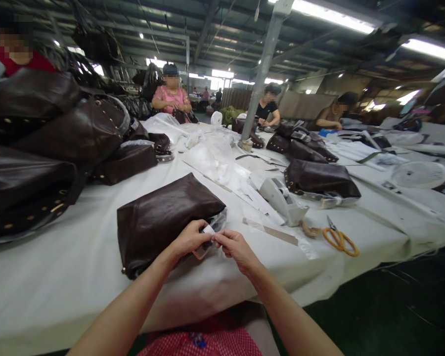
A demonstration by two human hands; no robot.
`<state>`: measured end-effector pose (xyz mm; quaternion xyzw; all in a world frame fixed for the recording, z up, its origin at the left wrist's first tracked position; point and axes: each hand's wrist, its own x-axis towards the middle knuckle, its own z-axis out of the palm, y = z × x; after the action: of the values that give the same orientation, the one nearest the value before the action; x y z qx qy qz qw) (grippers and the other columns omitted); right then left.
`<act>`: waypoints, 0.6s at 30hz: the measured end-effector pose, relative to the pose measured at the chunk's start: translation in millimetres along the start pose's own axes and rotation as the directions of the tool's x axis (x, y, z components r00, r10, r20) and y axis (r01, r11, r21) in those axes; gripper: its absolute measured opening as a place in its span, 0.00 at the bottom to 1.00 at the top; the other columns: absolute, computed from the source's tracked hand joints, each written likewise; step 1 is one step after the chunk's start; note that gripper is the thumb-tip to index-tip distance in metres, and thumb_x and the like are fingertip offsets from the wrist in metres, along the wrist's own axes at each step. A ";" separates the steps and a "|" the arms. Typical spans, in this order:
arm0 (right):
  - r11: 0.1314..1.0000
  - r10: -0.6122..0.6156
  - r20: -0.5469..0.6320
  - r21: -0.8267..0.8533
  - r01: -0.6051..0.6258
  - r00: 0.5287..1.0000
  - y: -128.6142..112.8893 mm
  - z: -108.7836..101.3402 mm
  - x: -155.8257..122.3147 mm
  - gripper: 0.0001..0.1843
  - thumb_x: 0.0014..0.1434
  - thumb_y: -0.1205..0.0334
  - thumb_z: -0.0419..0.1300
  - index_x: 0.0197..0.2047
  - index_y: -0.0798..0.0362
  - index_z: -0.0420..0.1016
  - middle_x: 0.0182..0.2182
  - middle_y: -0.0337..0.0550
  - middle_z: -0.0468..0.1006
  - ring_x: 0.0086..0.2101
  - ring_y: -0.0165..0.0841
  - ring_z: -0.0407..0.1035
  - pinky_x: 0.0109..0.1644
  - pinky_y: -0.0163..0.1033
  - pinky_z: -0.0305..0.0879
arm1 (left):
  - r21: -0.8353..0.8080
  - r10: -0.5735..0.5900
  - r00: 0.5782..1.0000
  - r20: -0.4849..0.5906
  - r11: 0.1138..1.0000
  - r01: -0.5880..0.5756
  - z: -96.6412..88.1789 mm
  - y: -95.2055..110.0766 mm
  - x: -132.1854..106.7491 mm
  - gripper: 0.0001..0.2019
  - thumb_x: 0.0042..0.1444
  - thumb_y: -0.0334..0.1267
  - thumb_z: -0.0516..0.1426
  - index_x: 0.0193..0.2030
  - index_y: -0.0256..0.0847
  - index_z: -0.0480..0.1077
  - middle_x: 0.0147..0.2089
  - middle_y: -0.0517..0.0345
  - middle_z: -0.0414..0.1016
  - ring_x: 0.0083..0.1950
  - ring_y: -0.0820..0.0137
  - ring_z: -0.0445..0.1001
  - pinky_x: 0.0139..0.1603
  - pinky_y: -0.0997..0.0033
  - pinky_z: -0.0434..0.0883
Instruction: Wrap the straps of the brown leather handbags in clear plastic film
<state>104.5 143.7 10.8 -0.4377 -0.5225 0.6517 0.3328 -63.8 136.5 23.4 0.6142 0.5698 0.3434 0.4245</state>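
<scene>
A dark brown leather bag [159, 217] lies flat on the white-covered table [59, 277] right in front of me. My left hand [191, 240] and my right hand [235, 248] meet at the bag's near right corner. Both pinch a small white tag [208, 230] there, with a beige piece [201, 253] hanging just below it. Clear plastic wrap [218, 220] pokes out of the bag's right side beside my fingers.
Stacked brown bags [40, 148] fill the left of the table. Another bag [319, 178], a white tape dispenser [285, 200] and orange-handled scissors [339, 239] lie to the right. Paper and plastic sheets [222, 163] cover the middle. Several people work at the far end.
</scene>
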 end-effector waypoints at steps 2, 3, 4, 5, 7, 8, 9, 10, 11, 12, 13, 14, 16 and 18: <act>0.999 0.000 -0.025 -0.048 -0.001 1.000 2.1 1.7 0.7 0.16 0.46 0.49 0.64 0.26 0.55 0.73 0.19 0.34 0.69 0.17 0.21 0.48 0.21 0.32 0.39 | 0.002 0.011 1.000 0.005 1.000 -0.011 0.2 -3.6 2.2 0.07 0.44 0.37 0.58 0.30 0.36 0.71 0.29 0.58 0.71 0.32 0.68 0.68 0.30 0.73 0.63; 0.997 -0.004 -0.035 -0.071 0.001 0.999 2.8 2.5 1.4 0.17 0.46 0.48 0.63 0.26 0.55 0.73 0.19 0.34 0.69 0.17 0.22 0.48 0.21 0.32 0.40 | 0.003 0.017 1.000 0.007 1.000 -0.017 0.3 -5.0 3.1 0.07 0.43 0.37 0.58 0.30 0.36 0.71 0.29 0.58 0.71 0.32 0.69 0.67 0.30 0.73 0.63; 0.995 -0.014 -0.048 -0.104 0.009 0.999 3.6 3.4 2.5 0.17 0.47 0.48 0.62 0.25 0.55 0.73 0.19 0.35 0.69 0.17 0.22 0.49 0.21 0.32 0.40 | 0.003 0.022 1.000 0.008 1.000 -0.022 0.3 -6.1 3.6 0.08 0.43 0.37 0.57 0.30 0.36 0.71 0.29 0.58 0.71 0.32 0.69 0.67 0.30 0.73 0.62; 0.989 -0.030 -0.066 -0.144 0.020 0.997 4.5 4.3 3.9 0.17 0.47 0.47 0.61 0.25 0.55 0.73 0.19 0.35 0.70 0.17 0.23 0.49 0.21 0.33 0.41 | 0.002 0.027 1.000 0.009 1.000 -0.027 0.3 -6.9 3.8 0.08 0.43 0.37 0.57 0.30 0.36 0.71 0.29 0.58 0.71 0.31 0.69 0.67 0.30 0.73 0.62; 0.972 -0.074 -0.107 -0.230 0.047 0.991 6.6 6.2 7.4 0.17 0.49 0.47 0.60 0.23 0.54 0.73 0.18 0.36 0.69 0.17 0.24 0.50 0.21 0.33 0.44 | 0.002 0.032 0.999 0.011 0.999 -0.032 0.3 -7.2 3.3 0.08 0.44 0.37 0.57 0.30 0.36 0.71 0.29 0.59 0.70 0.31 0.69 0.67 0.30 0.73 0.62; 0.962 -0.095 -0.127 -0.266 0.058 0.987 7.8 7.2 9.3 0.17 0.49 0.48 0.59 0.22 0.54 0.73 0.17 0.36 0.69 0.17 0.24 0.51 0.22 0.33 0.45 | 0.001 0.034 0.999 0.014 0.999 -0.034 0.2 -7.0 2.8 0.08 0.44 0.37 0.57 0.30 0.36 0.71 0.29 0.59 0.70 0.31 0.69 0.67 0.30 0.73 0.62; 0.954 -0.112 -0.143 -0.292 0.067 0.983 8.9 8.1 11.1 0.17 0.49 0.49 0.59 0.21 0.54 0.72 0.16 0.35 0.68 0.18 0.25 0.53 0.23 0.33 0.47 | 0.000 0.035 0.999 0.019 0.999 -0.035 0.0 -6.6 2.2 0.08 0.44 0.37 0.56 0.31 0.36 0.71 0.29 0.59 0.70 0.31 0.70 0.67 0.29 0.73 0.62; 0.949 -0.125 -0.155 -0.308 0.072 0.980 9.9 9.0 12.6 0.17 0.50 0.49 0.59 0.19 0.54 0.72 0.15 0.35 0.68 0.18 0.26 0.54 0.23 0.33 0.48 | -0.001 0.035 0.999 0.026 0.999 -0.035 -0.3 -6.0 1.5 0.08 0.44 0.37 0.56 0.31 0.36 0.71 0.28 0.60 0.70 0.30 0.70 0.67 0.29 0.73 0.62; 0.945 -0.135 -0.163 -0.318 0.077 0.977 10.8 9.8 13.8 0.17 0.50 0.50 0.59 0.18 0.53 0.72 0.15 0.35 0.68 0.19 0.26 0.55 0.24 0.34 0.49 | -0.003 0.036 0.999 0.033 0.999 -0.036 -0.7 -5.2 0.8 0.08 0.44 0.38 0.56 0.31 0.36 0.71 0.28 0.60 0.69 0.30 0.70 0.67 0.29 0.73 0.62; 0.941 -0.144 -0.172 -0.330 0.081 0.975 11.6 10.5 14.7 0.17 0.50 0.51 0.59 0.18 0.53 0.71 0.15 0.35 0.68 0.19 0.27 0.56 0.25 0.34 0.50 | -0.005 0.037 0.998 0.042 0.999 -0.036 -1.1 -4.2 0.1 0.09 0.44 0.38 0.56 0.31 0.36 0.71 0.28 0.60 0.69 0.30 0.69 0.67 0.29 0.73 0.62; 0.937 -0.151 -0.180 -0.340 0.083 0.972 12.1 11.1 15.4 0.17 0.50 0.52 0.59 0.17 0.53 0.71 0.15 0.35 0.68 0.19 0.27 0.57 0.25 0.34 0.51 | -0.006 0.037 0.998 0.051 0.999 -0.037 -1.7 -3.1 -0.7 0.09 0.44 0.37 0.56 0.31 0.36 0.71 0.28 0.60 0.69 0.31 0.69 0.67 0.29 0.73 0.62; 0.934 -0.155 -0.186 -0.348 0.082 0.970 12.5 11.6 15.9 0.17 0.51 0.53 0.59 0.17 0.53 0.71 0.15 0.35 0.68 0.20 0.27 0.58 0.26 0.34 0.51 | -0.008 0.037 0.998 0.059 0.999 -0.037 -2.3 -1.7 -1.5 0.09 0.44 0.37 0.56 0.31 0.36 0.70 0.28 0.60 0.69 0.31 0.69 0.67 0.30 0.73 0.63; 0.930 -0.157 -0.196 -0.358 0.078 0.968 12.5 12.1 16.2 0.17 0.51 0.54 0.59 0.16 0.53 0.70 0.14 0.35 0.68 0.20 0.28 0.59 0.27 0.34 0.52 | -0.010 0.036 0.997 0.074 0.999 -0.035 -3.5 1.2 -3.1 0.08 0.44 0.37 0.56 0.31 0.36 0.70 0.29 0.59 0.70 0.32 0.68 0.68 0.31 0.73 0.63; 0.932 -0.146 -0.200 -0.355 0.067 0.969 11.2 11.5 15.3 0.17 0.50 0.55 0.59 0.15 0.53 0.70 0.14 0.35 0.67 0.21 0.27 0.59 0.27 0.33 0.52 | -0.016 0.028 0.997 0.079 1.000 -0.026 -4.3 3.4 -4.0 0.08 0.45 0.39 0.55 0.30 0.36 0.70 0.30 0.59 0.70 0.32 0.68 0.68 0.31 0.73 0.63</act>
<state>88.1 150.3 -2.8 -0.5304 -0.6112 0.4772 0.3426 -66.8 133.2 28.5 0.6317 0.5417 0.3288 0.4465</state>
